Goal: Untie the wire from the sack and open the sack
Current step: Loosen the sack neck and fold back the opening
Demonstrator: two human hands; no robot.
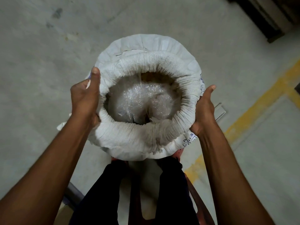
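Both hands clasp the rolled rim of a white woven sack [139,140] standing on the concrete floor [48,54], the left hand [84,98] and right hand [205,109] on opposite sides, fingers curled around the roll. No wire is visible; the mouth gapes over a clear plastic liner [141,101]. The opening step looks nearly done, and next the liner inside likely needs parting.
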